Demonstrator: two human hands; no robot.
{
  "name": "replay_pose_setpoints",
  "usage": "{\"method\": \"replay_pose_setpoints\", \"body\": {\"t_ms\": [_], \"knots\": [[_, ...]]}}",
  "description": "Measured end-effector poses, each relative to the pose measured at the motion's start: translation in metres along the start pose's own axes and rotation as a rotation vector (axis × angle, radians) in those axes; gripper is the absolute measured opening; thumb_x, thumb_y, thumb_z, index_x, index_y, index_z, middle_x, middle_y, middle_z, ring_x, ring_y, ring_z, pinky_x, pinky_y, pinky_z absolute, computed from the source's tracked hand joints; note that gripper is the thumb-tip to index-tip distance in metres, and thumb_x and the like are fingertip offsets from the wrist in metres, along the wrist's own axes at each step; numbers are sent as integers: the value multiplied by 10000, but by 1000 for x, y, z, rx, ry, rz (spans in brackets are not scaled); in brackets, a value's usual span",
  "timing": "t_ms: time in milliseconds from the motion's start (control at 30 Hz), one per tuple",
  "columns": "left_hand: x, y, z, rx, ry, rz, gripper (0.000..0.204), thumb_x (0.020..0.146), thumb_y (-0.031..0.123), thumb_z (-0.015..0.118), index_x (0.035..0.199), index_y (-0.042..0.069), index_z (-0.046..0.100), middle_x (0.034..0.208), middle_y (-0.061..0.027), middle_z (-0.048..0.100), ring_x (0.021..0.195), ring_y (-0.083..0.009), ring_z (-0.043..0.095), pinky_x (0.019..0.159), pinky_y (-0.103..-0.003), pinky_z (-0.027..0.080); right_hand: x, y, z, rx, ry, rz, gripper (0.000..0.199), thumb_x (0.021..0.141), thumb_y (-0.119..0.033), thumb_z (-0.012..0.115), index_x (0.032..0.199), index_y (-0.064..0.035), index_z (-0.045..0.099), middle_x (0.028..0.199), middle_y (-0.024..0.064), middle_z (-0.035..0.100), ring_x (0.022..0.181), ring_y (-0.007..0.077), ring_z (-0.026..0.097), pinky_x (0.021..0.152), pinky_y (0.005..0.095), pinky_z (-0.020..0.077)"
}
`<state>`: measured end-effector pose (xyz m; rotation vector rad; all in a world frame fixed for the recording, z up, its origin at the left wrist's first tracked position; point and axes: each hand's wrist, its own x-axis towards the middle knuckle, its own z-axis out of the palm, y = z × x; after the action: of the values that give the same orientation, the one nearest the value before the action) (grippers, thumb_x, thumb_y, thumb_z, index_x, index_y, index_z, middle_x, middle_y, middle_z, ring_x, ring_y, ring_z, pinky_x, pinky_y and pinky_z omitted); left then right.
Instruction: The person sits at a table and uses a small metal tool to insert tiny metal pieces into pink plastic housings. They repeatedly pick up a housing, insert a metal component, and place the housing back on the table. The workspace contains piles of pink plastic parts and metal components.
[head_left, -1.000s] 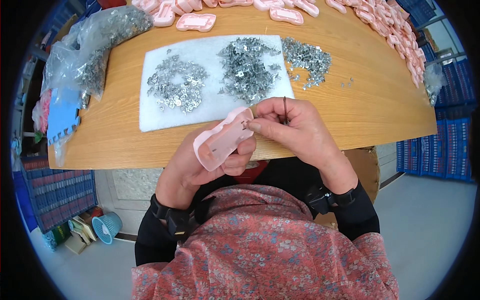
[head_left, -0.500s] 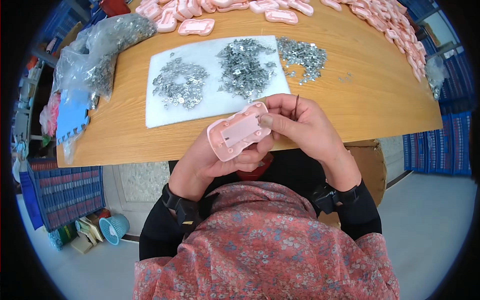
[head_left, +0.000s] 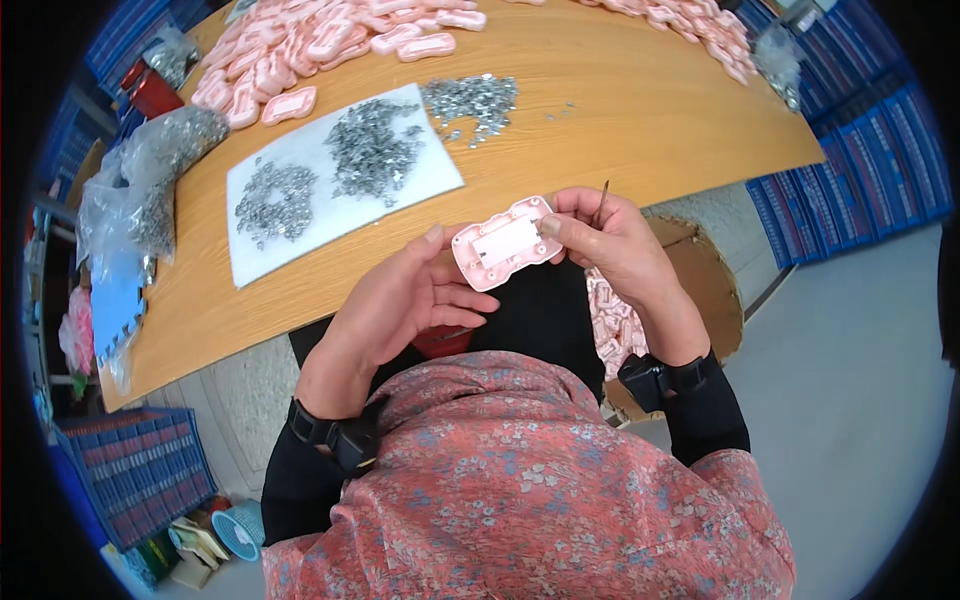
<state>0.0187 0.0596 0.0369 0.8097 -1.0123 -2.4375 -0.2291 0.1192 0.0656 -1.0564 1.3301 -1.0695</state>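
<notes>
A pale pink plastic shell (head_left: 505,243), shaped like a rounded casing with a flat rectangular recess and small screw posts, is held at its right end between the thumb and fingers of my right hand (head_left: 615,245). A thin dark pointed tool (head_left: 603,203) sticks up from between the same hand's fingers; its lower part is hidden. My left hand (head_left: 395,300) is open beside the shell's left end, fingers spread. Its thumb tip is close to the shell's edge; whether it touches I cannot tell.
A white foam pad (head_left: 435,170) carries two heaps of small metal pieces; another metal heap (head_left: 475,105) lies beside it. Many pink shells (head_left: 290,50) pile at the back. Plastic bags (head_left: 140,190) stand left. A cardboard box (head_left: 705,290) with pink shells sits below the table edge.
My left hand has let go of the shell and moved left, its fingers opening. The shell stays in my right hand. The whole view has turned, showing the cardboard box's contents.
</notes>
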Motion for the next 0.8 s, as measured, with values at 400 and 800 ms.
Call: {"method": "replay_pose_setpoints", "body": {"t_ms": [400, 800], "knots": [[-28, -2, -4, 237, 102, 82, 507, 1081, 390, 352, 1396, 5, 453, 1051, -160, 674, 917, -230, 691, 812, -335, 583, -98, 108, -176, -347, 551, -10, 311, 931, -255, 668, 1127, -15, 693, 833, -27, 628, 684, 40, 519, 577, 213, 410], [-33, -9, -42, 1166, 708, 738, 391, 1055, 332, 454, 1043, 16, 684, 812, -165, 681, 755, -309, 664, 712, -361, 524, -24, 82, -94, -150, 605, -425, 295, 1047, -264, 532, 1073, -11, 679, 840, -12, 603, 694, 41, 493, 607, 203, 419]]}}
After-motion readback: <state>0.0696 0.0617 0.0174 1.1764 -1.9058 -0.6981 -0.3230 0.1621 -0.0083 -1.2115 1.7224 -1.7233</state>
